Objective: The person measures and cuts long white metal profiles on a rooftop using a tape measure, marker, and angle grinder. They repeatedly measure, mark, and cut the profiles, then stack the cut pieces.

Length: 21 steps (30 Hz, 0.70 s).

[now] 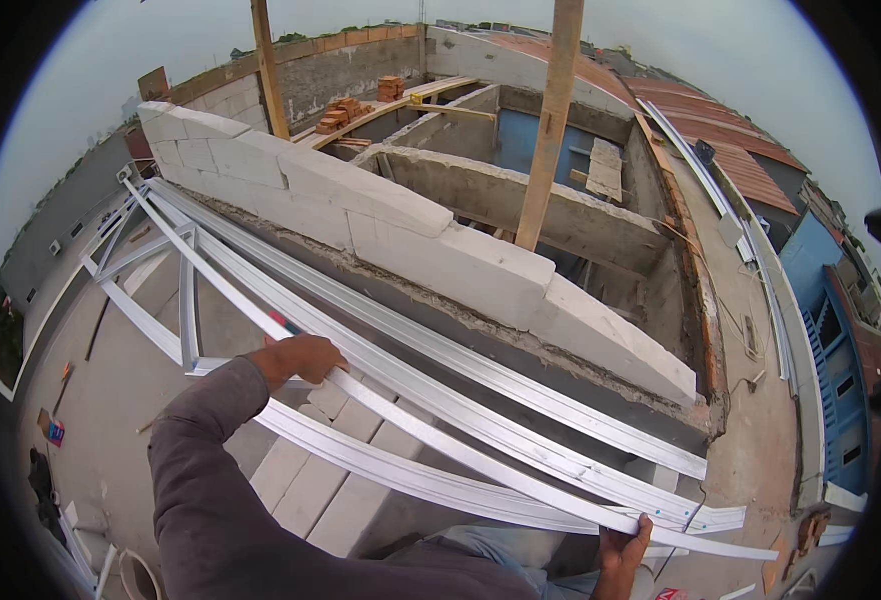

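Note:
My left hand (306, 358) grips a long, narrow silver metal profile (431, 435) near its middle, with a small red-and-green item (282, 325) just beyond the fingers. My right hand (623, 555) holds the same profile near its right end, low in the view. Several wider silver channels (501, 420) lie alongside it, over light grey blocks (381, 470). At the left, shorter braces form a triangular metal frame (189, 295) with the long members.
A white block wall (401, 265) runs beyond the metal. Behind it are concrete openings (521, 215), two timber posts (551, 130) and stacked bricks (339, 115). A ledge (761, 400) with long metal pieces runs along the right. A red-and-blue package (51, 428) lies at left.

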### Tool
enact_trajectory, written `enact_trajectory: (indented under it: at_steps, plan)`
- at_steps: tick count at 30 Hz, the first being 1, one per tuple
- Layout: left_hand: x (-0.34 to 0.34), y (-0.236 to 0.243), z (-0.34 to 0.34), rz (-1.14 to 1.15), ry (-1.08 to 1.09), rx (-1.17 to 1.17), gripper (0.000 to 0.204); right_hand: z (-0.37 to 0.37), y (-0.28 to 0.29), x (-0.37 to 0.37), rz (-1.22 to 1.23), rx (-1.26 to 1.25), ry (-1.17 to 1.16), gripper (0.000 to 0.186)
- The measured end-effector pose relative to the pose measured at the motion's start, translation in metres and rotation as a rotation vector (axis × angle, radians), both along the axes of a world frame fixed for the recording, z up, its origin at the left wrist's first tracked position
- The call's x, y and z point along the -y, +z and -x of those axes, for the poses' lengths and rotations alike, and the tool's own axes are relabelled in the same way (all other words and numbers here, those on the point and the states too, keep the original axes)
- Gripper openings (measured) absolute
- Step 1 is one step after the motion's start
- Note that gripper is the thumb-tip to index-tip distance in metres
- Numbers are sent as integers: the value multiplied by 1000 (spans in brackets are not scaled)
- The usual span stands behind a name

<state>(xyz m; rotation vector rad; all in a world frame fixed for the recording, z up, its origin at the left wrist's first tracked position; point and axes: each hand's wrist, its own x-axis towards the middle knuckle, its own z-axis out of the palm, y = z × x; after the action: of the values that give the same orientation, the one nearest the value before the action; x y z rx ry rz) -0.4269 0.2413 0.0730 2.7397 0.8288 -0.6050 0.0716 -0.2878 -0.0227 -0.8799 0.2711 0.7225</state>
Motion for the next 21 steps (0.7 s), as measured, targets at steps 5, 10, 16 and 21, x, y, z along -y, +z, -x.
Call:
enact_trajectory:
  at_steps: [5, 10, 16, 21]
  plan:
    - [-94, -14, 123, -259, 137, -56, 21, 120, 1, -112, -63, -104, 120, 58]
    - [-120, -43, 127, -391, -75, -469, 92, 153, -26, -159, 263, -240, 78, 84]
    - [1, -34, -145, 437, 109, -205, 92, 152, -49, -179, 332, -105, 206, 118]
    - [196, -26, -390, 851, -351, 96, 112, 189, -35, -205, 307, 71, 413, 119]
